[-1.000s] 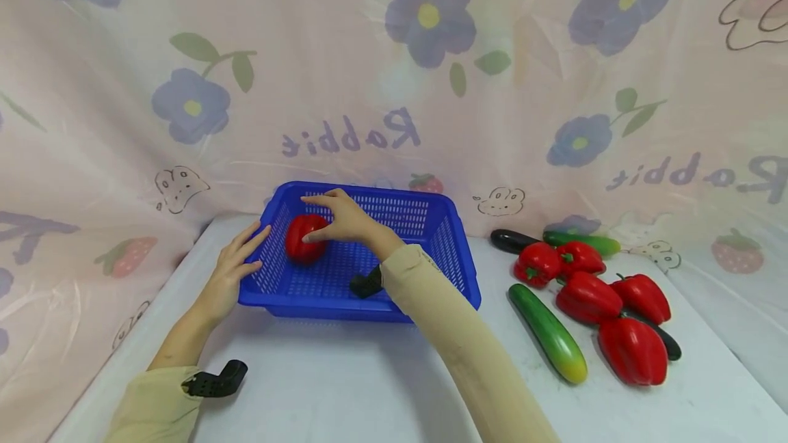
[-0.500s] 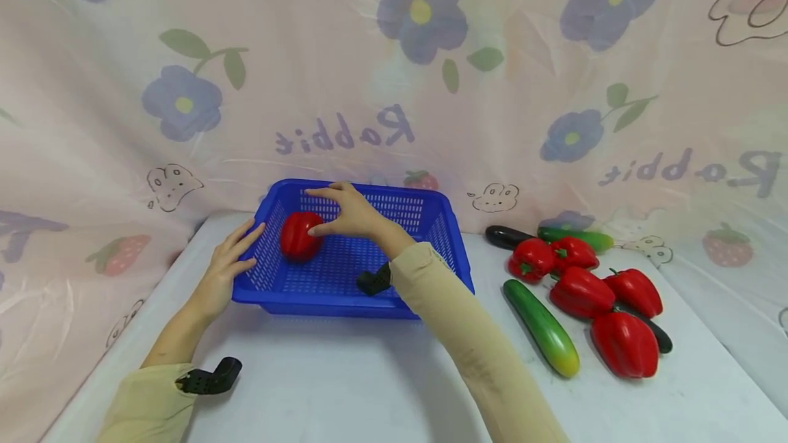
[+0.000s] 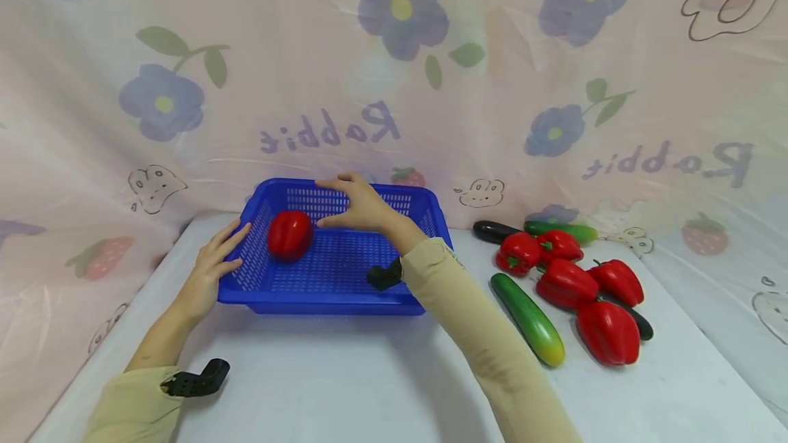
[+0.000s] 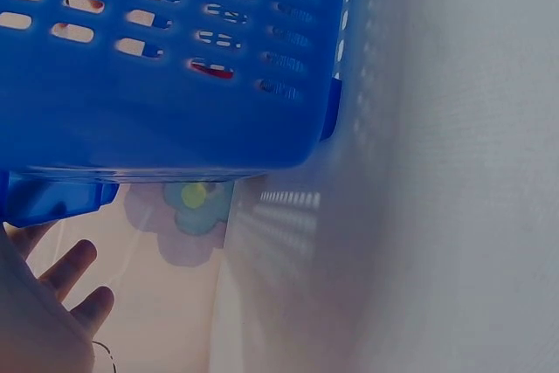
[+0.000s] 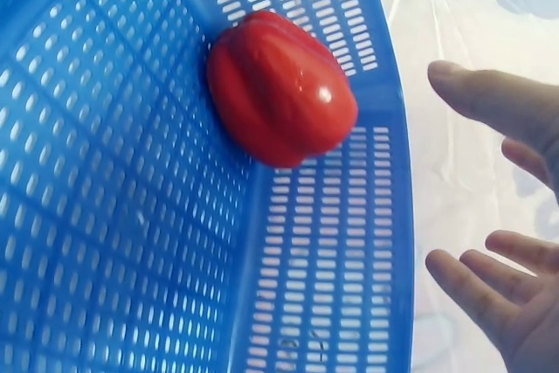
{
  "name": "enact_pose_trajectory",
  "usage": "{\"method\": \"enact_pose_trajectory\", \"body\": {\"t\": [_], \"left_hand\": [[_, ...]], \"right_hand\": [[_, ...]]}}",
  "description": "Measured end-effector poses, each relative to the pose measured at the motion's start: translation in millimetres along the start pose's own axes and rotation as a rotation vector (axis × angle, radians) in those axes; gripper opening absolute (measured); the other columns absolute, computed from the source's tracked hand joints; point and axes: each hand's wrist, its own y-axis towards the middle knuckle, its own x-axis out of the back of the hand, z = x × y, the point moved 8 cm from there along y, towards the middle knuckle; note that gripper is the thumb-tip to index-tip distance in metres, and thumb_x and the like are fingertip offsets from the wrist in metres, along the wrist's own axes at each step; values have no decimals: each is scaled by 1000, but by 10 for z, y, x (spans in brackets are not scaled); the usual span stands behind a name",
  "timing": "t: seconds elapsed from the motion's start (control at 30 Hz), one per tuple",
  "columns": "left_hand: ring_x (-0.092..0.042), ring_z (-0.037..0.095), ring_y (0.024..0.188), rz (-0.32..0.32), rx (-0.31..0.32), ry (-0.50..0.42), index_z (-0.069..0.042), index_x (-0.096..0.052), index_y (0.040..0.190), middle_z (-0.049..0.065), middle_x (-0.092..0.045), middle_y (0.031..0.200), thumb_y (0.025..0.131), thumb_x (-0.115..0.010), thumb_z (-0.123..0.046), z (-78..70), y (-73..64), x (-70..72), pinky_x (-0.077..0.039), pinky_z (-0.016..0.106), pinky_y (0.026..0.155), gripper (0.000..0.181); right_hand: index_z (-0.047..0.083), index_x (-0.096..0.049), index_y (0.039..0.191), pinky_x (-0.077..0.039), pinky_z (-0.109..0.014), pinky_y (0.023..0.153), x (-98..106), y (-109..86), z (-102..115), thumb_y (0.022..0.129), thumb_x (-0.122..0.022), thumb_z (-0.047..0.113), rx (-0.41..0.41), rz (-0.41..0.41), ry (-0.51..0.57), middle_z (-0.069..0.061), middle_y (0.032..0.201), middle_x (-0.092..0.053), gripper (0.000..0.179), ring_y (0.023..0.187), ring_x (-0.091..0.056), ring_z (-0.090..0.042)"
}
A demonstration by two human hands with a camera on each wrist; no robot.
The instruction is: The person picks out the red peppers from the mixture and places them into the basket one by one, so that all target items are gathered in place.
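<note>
One red bell pepper lies in the left end of a blue plastic basket; the right wrist view shows this pepper against the slotted walls. My right hand hovers over the basket, just right of the pepper, thumb and fingers spread apart with nothing between them. At the basket's left rim, my left hand touches the edge with fairly straight fingers. In the left wrist view, part of the left hand shows below the basket's outer wall.
On the white table to the right lie several red bell peppers, a green cucumber-like vegetable, another green one and a dark eggplant. A second dark vegetable is partly hidden under peppers. A printed curtain hangs behind.
My right hand has let go of the red bell pepper in the basket and moved off it to the right, fingers spread. The left hand stays at the rim. The head view has shifted slightly.
</note>
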Motion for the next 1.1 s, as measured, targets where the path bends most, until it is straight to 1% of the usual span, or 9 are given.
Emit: {"method": "enact_pose_trajectory", "body": {"t": [0.2, 0.37, 0.53, 0.63, 0.73, 0.8, 0.93, 1.03, 1.1], "left_hand": [[1, 47, 139, -1, 3, -9, -1, -30, 147, 18, -10, 159, 99, -35, -10, 5, -10, 9, 0, 74, 102, 50], [1, 47, 139, -4, -17, -18, -3, -31, 148, 19, -11, 158, 99, -35, -9, 10, -20, 11, 1, 73, 102, 50], [0, 47, 138, -5, -27, -23, -6, -31, 148, 20, -12, 158, 98, -36, -8, 20, -8, 10, 2, 71, 104, 51], [1, 47, 138, 1, -25, -28, -6, -31, 149, 19, -11, 158, 98, -35, -8, 24, -3, 4, 3, 71, 104, 51], [1, 47, 138, 2, -27, -36, -8, -31, 149, 13, -10, 160, 99, -35, -9, 32, -6, 4, 3, 72, 104, 51], [1, 46, 139, 1, -27, -39, -10, -31, 150, 9, -10, 161, 99, -35, -9, 40, -9, 6, 3, 71, 104, 51], [1, 46, 138, 2, -31, -45, -12, -30, 150, 5, -10, 161, 99, -34, -9, 44, -7, 7, 3, 72, 103, 51], [2, 46, 138, 4, -33, -49, -11, -30, 150, 7, -9, 161, 99, -34, -9, 47, -6, 1, 3, 72, 103, 51], [2, 46, 138, 6, -32, -50, -12, -30, 150, 8, -9, 161, 99, -34, -9, 54, -6, -4, 3, 72, 103, 51]], "right_hand": [[25, -45, 144, -35, -49, 108, 108, -86, -89, 79, -78, 33, -27, -19, -6, -17, 153, -26, 73, 139, -32, -31], [25, -45, 144, -36, -50, 107, 177, -152, -168, 79, -78, 33, -36, -28, -20, -17, 154, -25, 73, 139, -33, -32], [22, -44, 145, -39, -50, 104, 236, -223, -237, 79, -78, 32, -35, -34, 6, -20, 154, -23, 75, 134, -39, -36], [23, -44, 145, -40, -50, 103, 271, -263, -281, 79, -78, 32, -37, -41, 4, -20, 154, -23, 74, 133, -40, -36], [24, -45, 144, -42, -50, 102, 308, -298, -315, 80, -78, 32, -27, -52, -17, -19, 154, -25, 73, 136, -37, -34], [24, -45, 144, -44, -49, 100, 333, -329, -348, 80, -78, 32, -28, -58, -16, -19, 154, -25, 73, 135, -39, -34], [21, -46, 144, -38, -53, 104, 399, -383, -418, 80, -78, 32, -30, -78, -51, -19, 154, -27, 73, 140, -30, -33], [19, -46, 144, -39, -53, 103, 444, -435, -465, 79, -78, 31, -45, -90, -56, -21, 153, -26, 73, 137, -35, -36], [17, -46, 144, -43, -50, 100, 471, -474, -495, 79, -78, 30, -51, -99, -49, -23, 152, -26, 73, 131, -42, -38]]}}
